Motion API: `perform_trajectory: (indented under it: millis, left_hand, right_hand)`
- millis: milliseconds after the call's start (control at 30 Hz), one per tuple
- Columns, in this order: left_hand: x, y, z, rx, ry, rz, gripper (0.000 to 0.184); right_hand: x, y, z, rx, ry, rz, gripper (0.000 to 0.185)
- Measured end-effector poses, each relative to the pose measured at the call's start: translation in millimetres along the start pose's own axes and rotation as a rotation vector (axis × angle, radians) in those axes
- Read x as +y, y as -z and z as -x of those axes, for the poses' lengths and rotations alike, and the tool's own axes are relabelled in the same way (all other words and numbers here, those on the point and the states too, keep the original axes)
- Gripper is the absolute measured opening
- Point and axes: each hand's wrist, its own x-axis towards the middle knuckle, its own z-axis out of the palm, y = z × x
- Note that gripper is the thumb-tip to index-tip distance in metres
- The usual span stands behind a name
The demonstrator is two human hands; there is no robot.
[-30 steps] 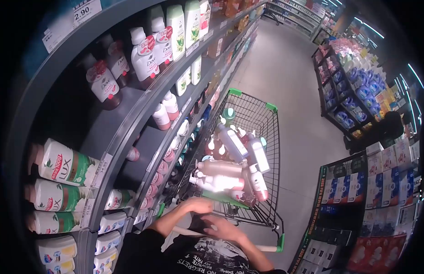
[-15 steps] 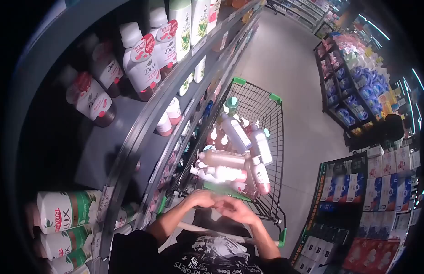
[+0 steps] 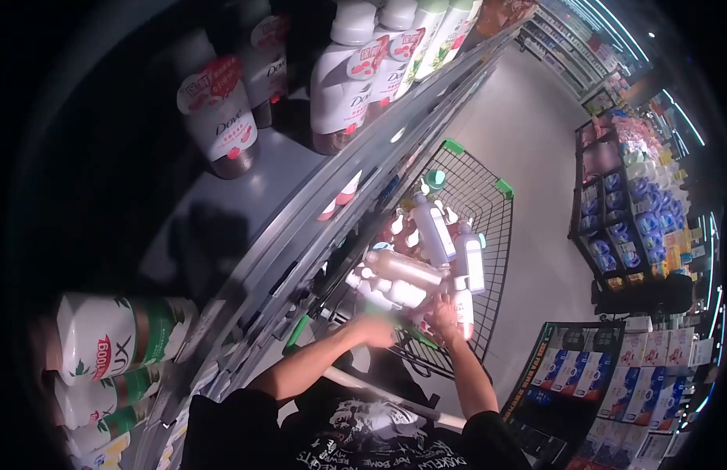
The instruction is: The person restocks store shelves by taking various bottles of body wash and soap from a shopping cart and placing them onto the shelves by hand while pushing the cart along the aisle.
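My left hand [image 3: 375,330] is over the near end of the shopping cart [image 3: 505,188], beside the lying bottles; its fingers are blurred and any hold is unclear. Farther right, my right hand [image 3: 442,315] has its fingers apart over the pile, next to a white and pink pump bottle [image 3: 464,310]. A brownish bottle [image 3: 404,268] lies across the load just beyond my hands. Two grey-purple bottles with pale labels, one left [image 3: 435,230] and one right [image 3: 472,262], rest behind it. A green-capped bottle [image 3: 435,180] is at the cart's far end.
Shelving [image 3: 261,157] on the left holds Dove bottles [image 3: 222,121] and LUX bottles [image 3: 105,337]. The cart handle [image 3: 387,392] crosses in front of my body. On the right stand a bagged-goods display [image 3: 606,211] and stacked boxes [image 3: 583,372].
My hands, together before, have moved apart. The right one has reached forward to the bottles with its fingers spread. The view has shifted, bringing the upper shelf closer and the cart farther right.
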Motion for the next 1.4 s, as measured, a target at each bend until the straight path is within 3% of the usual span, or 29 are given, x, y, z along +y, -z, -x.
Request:
perform_trajectory:
  millis: [33, 133, 267, 400, 533, 600, 633, 700, 767, 833, 933, 967, 1067, 1100, 1200, 1233, 1300, 1367, 1400]
  left_hand:
    - [-1.9, -0.8, -3.4, 0.002, -0.004, 0.002, 0.038]
    - [-11.6, -12.8, -24.4, 0.009, -0.063, -0.037, 0.035]
    - [-12.7, 0.8, -29.4, -0.115, 0.018, 0.104, 0.034]
    - [-25.7, -9.0, -45.1, -0.059, 0.026, 0.258, 0.024]
    - [-48.2, -17.2, -59.9, 0.308, -0.089, 0.098, 0.017]
    - [-51.3, -10.9, -63.9, 0.268, -0.012, 0.176, 0.018]
    - [-50.0, -8.5, -62.2, 0.303, 0.008, 0.178, 0.017]
    - [-36.6, 5.7, -46.5, 0.376, 0.028, 0.188, 0.016]
    - [-24.8, 15.7, -39.0, 0.373, -0.042, 0.405, 0.036]
    - [-4.0, 29.3, -32.0, 0.391, -0.072, 0.638, 0.060]
    - [-0.6, 20.0, -42.2, 0.527, -0.423, 1.253, 0.061]
    - [-7.6, 14.4, -46.6, 0.613, -0.399, 1.278, 0.056]
    - [-15.5, 8.8, -49.6, 0.608, -0.363, 1.670, 0.050]
    - [-22.1, 9.4, -48.4, 0.566, -0.346, 1.692, 0.050]
    - [-21.1, 2.9, -55.7, 0.764, -0.276, 1.666, 0.037]
    - [-18.7, 4.9, -53.2, 0.750, -0.374, 1.706, 0.039]
    - [-22.5, 0.9, -51.3, 0.914, -0.377, 1.504, 0.043]
    - [-14.1, 10.7, -34.8, 1.085, -0.416, 1.381, 0.055]
    - [-6.4, 20.4, -15.3, 1.127, -0.352, 1.171, 0.059]
  right_hand:
    - [-11.1, 1.4, -2.4, -0.078, -0.013, -0.025, 0.076]
    - [-18.1, -27.5, -23.1, 0.022, 0.111, 0.092, 0.087]
    - [-36.6, -13.0, -28.5, 0.059, 0.053, 0.187, 0.079]
    - [-32.2, 1.6, -37.2, 0.053, 0.118, 0.249, 0.079]
    - [-20.5, 30.3, -35.3, -0.200, 0.124, 0.030, 0.080]
    - [-10.0, 33.2, -30.0, -0.301, 0.089, -0.135, 0.077]
    - [-17.6, 67.9, -20.2, -0.421, 0.097, -0.349, 0.066]
    - [-16.3, 74.5, -7.8, -0.436, 0.098, -0.859, 0.059]
    - [-21.3, 94.7, 11.6, -0.391, 0.121, -1.212, 0.054]
    - [-35.0, 119.0, 18.7, -0.432, 0.209, -1.411, 0.064]
    - [-58.5, 129.3, 25.4, -0.361, 0.368, -1.521, 0.067]
    - [-68.9, 132.5, 27.0, -0.340, 0.408, -1.547, 0.067]
    - [-98.3, 122.9, 36.1, -0.228, 0.304, -1.588, 0.074]
    - [-105.9, 127.4, 39.5, -0.206, 0.278, -1.561, 0.074]
    - [-106.7, 145.5, 45.4, -0.157, 0.306, -1.417, 0.075]
    - [-104.2, 143.9, 46.2, -0.110, 0.316, -1.388, 0.075]
    - [-91.8, 118.9, 39.0, 0.030, 0.426, -1.247, 0.076]
    - [-84.5, 117.2, 39.7, 0.009, 0.342, -1.220, 0.074]
    - [-80.9, 113.7, 43.0, -0.001, 0.282, -1.215, 0.072]
